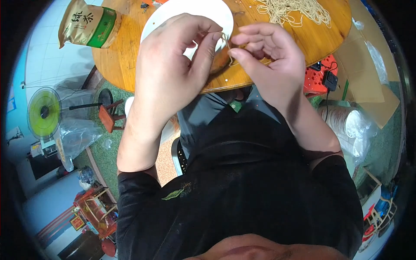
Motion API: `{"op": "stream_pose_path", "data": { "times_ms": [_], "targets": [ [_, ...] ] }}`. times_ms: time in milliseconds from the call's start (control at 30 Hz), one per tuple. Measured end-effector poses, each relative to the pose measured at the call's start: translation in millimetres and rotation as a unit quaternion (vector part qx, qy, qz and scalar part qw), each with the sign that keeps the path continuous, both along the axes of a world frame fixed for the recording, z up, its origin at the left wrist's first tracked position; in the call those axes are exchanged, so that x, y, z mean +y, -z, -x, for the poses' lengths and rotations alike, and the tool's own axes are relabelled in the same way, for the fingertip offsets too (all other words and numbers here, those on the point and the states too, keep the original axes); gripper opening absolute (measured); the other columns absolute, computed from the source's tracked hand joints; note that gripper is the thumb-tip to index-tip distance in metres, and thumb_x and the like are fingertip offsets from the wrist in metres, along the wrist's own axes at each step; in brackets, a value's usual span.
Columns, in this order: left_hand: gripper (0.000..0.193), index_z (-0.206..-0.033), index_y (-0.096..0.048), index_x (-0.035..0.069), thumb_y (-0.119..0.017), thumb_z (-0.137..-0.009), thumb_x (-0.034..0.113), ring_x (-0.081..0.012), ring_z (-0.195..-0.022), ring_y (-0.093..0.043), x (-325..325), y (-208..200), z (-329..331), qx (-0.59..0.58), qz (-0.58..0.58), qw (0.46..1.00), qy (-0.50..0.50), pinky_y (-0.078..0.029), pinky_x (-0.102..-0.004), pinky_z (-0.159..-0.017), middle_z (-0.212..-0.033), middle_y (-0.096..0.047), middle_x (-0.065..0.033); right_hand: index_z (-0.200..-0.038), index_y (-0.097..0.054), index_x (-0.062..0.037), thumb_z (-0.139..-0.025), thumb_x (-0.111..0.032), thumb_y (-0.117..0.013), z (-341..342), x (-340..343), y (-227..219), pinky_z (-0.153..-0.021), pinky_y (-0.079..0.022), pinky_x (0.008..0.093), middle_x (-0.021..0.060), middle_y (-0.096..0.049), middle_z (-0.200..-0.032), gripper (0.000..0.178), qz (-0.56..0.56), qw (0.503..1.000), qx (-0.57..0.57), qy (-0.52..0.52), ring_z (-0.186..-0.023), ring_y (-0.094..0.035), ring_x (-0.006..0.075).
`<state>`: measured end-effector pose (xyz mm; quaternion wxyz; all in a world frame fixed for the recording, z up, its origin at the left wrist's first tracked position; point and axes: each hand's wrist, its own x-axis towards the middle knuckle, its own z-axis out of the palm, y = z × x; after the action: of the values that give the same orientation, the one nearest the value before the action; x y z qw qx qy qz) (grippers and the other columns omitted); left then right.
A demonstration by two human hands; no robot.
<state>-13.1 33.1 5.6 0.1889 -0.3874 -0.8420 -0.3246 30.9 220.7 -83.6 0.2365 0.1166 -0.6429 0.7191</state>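
My left hand [175, 60] is over the near part of the round wooden table. Its thumb and index finger pinch a thin beige cord [228, 45], which forms a small loop and hangs down a little past the fingertips. Just to the right is my right hand [275, 54], palm turned inward. Its thumb and index finger are apart, with the other fingers loosely curled. The right thumb tip lies close beside the cord; whether it touches is unclear. Behind the left hand sits a white plate [208, 11], partly hidden by that hand.
A tangled pile of beige cord [297, 11] lies at the table's [329, 37] far right. A gold and green bag [93, 24] stands on the far left. Below the table edge are a red stool [318, 78] on the right and a green fan [44, 112] on the left.
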Motion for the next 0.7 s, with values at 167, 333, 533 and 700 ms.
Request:
{"op": "stream_pose_path", "data": {
  "times_ms": [167, 333, 533, 700],
  "targets": [
    [0.009, -0.101, -0.073, 0.004, -0.08, -0.095, 0.003, -0.0313, -0.083, -0.075, -3, 3, -2, 0.019, 0.006, 1.0, -0.001, -0.059, -0.0382, -0.075, -0.093, -0.076, -0.0109, -0.116, -0.071, 0.0012, -0.096, 0.003, -0.081, -2, -8, -3, -0.082, -0.06, 0.0223, 0.0054, -0.078, -0.104, 0.022, 0.017, 0.996, -0.076, -0.04, -0.095, -0.074, 0.0067],
    [0.01, -0.099, -0.072, 0.003, -0.078, -0.093, -0.002, -0.032, -0.085, -0.075, -8, -4, -9, 0.036, 0.015, 0.999, -0.006, -0.059, -0.0384, -0.076, -0.093, -0.075, -0.0113, -0.121, -0.068, 0.0009, -0.098, 0.006, -0.076, 3, -2, -3, -0.08, -0.057, 0.021, 0.0017, -0.073, -0.1, 0.025, 0.031, 0.995, -0.077, -0.054, -0.09, -0.07, 0.0052],
    [0.016, -0.099, -0.069, 0.002, -0.073, -0.089, -0.011, -0.0345, -0.096, -0.074, -26, -5, -17, 0.029, 0.015, 0.999, 0.037, -0.059, -0.0387, -0.083, -0.104, -0.074, -0.0162, -0.126, -0.063, -0.0001, -0.1, 0.007, -0.074, 7, 6, -2, -0.082, -0.054, 0.0196, 0.0007, -0.072, -0.103, 0.029, 0.049, 0.994, -0.078, -0.061, -0.092, -0.068, 0.0045],
    [0.015, -0.1, -0.069, -0.002, -0.074, -0.087, -0.009, -0.037, -0.109, -0.074, -36, -5, -35, 0.003, 0.082, 0.995, 0.062, -0.06, -0.0412, -0.092, -0.123, -0.075, -0.0203, -0.124, -0.062, 0.0005, -0.1, 0.01, -0.074, 6, 9, -4, -0.082, -0.054, 0.02, 0.0039, -0.074, -0.106, 0.028, -0.012, 0.997, -0.062, -0.045, -0.094, -0.071, 0.0077]
  ]
}}
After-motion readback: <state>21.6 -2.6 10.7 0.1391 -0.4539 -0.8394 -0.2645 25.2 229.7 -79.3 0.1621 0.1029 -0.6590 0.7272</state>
